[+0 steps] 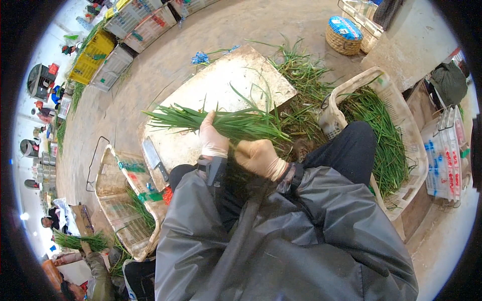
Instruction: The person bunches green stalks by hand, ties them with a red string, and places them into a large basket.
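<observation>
A bunch of long green leafy stalks, apparently garlic chives (244,122), lies across my left hand (212,137), which wears a pale thin glove and has its thumb over the top of the bunch. Close below the stalk-end half, my gloved right hand (260,158) is curled into a fist, and no stalk shows in it. Both hands are above the near edge of a worn white board (226,90). A cleaver-like knife with a black handle (153,156) rests at the board's left corner, apart from both hands.
Loose greens and trimmings (301,71) heap beyond the board's right side. A crate of greens (418,165) stands by my right knee. Another crate (113,188) stands at left, near a co-worker's arm (96,269) raising a bunch. A wicker basket (340,42) sits farther off.
</observation>
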`<state>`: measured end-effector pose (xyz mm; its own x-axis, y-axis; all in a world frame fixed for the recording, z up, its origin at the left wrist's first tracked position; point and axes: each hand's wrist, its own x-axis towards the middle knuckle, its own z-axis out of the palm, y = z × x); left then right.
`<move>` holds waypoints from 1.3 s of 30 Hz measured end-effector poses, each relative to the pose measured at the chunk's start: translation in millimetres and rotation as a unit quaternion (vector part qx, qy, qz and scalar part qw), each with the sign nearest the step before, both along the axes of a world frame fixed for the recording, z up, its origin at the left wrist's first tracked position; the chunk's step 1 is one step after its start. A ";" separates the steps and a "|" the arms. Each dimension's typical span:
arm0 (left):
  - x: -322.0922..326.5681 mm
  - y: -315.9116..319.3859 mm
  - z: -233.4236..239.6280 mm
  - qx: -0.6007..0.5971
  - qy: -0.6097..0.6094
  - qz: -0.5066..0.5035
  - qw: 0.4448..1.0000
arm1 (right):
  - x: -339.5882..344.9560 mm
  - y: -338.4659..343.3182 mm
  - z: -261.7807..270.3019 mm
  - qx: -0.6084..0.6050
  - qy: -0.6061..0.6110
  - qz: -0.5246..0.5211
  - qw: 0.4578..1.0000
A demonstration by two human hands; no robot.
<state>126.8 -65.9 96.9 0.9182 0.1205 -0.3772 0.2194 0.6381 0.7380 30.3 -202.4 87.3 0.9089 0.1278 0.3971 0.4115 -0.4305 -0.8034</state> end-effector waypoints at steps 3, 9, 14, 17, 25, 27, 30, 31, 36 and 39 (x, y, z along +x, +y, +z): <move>-8.8 -9.1 5.8 0.001 -0.019 -0.030 0.999 | -10.5 0.9 12.3 -0.034 -0.039 0.082 0.995; 6.1 -0.6 -2.5 -0.061 0.056 0.005 0.997 | -34.1 0.9 -7.6 -0.223 0.086 0.282 0.929; 15.9 14.8 -13.5 -0.090 0.020 0.004 0.996 | -52.5 -0.9 -22.3 0.023 0.308 0.333 0.891; 16.5 18.3 -9.2 -0.111 0.022 0.021 0.993 | -48.2 -10.5 7.4 0.226 0.497 0.383 0.745; 14.6 13.4 0.8 -0.114 0.023 0.040 0.992 | -41.0 -75.3 85.3 0.370 0.385 0.483 0.694; 15.2 15.5 0.5 -0.107 0.013 0.032 0.994 | -40.1 -93.9 96.0 0.316 0.378 0.503 0.710; 17.3 16.9 4.8 -0.086 0.019 0.054 0.995 | -36.6 -113.9 96.6 0.302 0.364 0.476 0.741; 17.9 20.2 7.5 -0.086 0.019 0.054 0.995 | -36.0 -119.6 94.6 0.310 0.359 0.448 0.757; 14.8 25.5 19.8 -0.019 -0.013 0.068 0.997 | -10.4 -130.4 69.9 0.413 0.295 0.212 0.835; -1.0 -5.0 49.2 -0.029 0.002 0.051 0.998 | 0.0 -118.6 61.6 0.304 0.288 0.112 0.901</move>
<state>125.9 -70.8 146.1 0.9006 0.1906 -0.3907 0.1554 0.6982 0.6988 30.3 -321.0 148.9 0.9651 0.2513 -0.0731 -0.1266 0.2039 -0.9708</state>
